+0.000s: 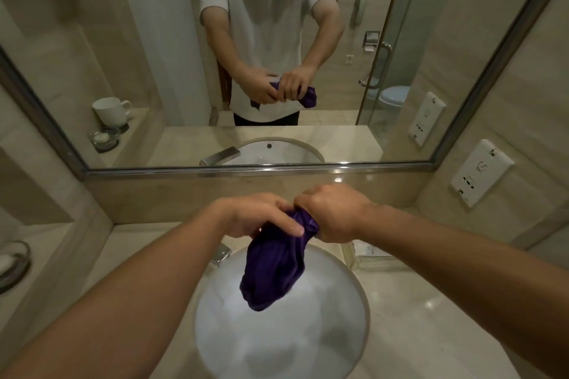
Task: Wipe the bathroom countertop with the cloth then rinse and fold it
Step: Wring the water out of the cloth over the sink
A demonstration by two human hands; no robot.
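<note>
Wringing a purple cloth [274, 274], left grip [258, 217] and right grip [335, 214] are clenching its top over the sink [277, 348], likely catching drips.

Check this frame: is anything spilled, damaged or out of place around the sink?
Nothing stands out. The left hand and right hand both grip the bunched purple cloth over the sink; the soap dish sits on its ledge.
</note>
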